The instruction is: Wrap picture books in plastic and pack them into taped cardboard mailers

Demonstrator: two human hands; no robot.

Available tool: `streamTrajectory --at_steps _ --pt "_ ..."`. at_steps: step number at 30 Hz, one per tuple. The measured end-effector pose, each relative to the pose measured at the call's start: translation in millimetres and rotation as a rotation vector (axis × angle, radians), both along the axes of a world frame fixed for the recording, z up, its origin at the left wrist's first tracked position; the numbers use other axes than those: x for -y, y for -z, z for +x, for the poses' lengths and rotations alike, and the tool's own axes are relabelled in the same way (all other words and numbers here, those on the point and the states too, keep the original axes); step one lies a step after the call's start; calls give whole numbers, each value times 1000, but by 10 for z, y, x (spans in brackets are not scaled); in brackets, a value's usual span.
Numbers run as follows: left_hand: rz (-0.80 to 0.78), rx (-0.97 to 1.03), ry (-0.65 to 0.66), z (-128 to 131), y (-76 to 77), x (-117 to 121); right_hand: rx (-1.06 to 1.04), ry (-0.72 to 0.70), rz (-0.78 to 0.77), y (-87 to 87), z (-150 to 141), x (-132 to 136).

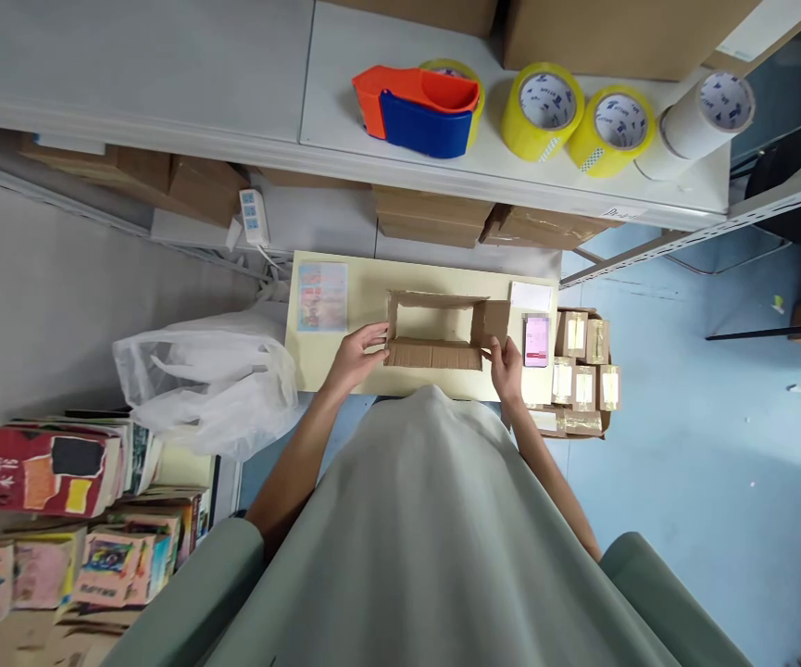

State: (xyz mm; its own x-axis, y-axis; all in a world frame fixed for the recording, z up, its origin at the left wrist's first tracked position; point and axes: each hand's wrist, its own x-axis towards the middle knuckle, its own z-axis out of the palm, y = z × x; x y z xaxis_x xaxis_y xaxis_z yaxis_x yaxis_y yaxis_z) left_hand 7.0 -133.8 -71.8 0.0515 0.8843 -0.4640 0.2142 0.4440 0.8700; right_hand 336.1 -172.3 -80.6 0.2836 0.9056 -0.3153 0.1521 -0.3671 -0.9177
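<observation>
A small brown cardboard box (433, 354) stands unfolded above the pale yellow table (365, 375), and the tabletop shows through its open middle. My left hand (358, 354) grips the box at its left side, thumb near the front wall and fingers toward the back. At the right front corner, below a flap that sticks out, my right hand (506, 366) pinches the cardboard. To the right lies a phone (536, 340) with a pink screen, and a white card-like item (531, 296) is just behind it. A printed sheet (323, 296) lies on the table's left end.
Over the table's back runs a shelf (233, 102) with a red and blue tape dispenser (428, 120), yellow tape rolls (521, 125) and white rolls (692, 130). A carton of small taped boxes (584, 384) stands right. Plastic bags (212, 380) and stacked books (45, 468) are left.
</observation>
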Motion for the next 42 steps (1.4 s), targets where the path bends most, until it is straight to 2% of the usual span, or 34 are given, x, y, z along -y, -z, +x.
streamTrajectory --at_steps 8,16,20,25,31,33,36,39,42 --pt "-20 1 5 16 59 21 23 -8 9 46 21 65" --pt "-72 -29 59 -84 68 290 23 22 -33 115 22 458" --pt "-83 -45 68 -75 224 387 14 20 -53 258 11 550" --pt "-81 -126 30 22 481 377 90 -40 -52 448 6 439" --pt "3 -183 45 64 626 324 361 -252 -36 413 -3 314" --pt "22 -212 69 66 640 328 405 -294 -5 387 -25 309" --pt "54 -303 131 69 623 333 428 -284 6 405 -38 313" --pt "200 -439 207 80 559 290 439 -247 -12 473 -9 318" --pt "311 -481 323 123 492 182 413 -214 -22 502 31 337"
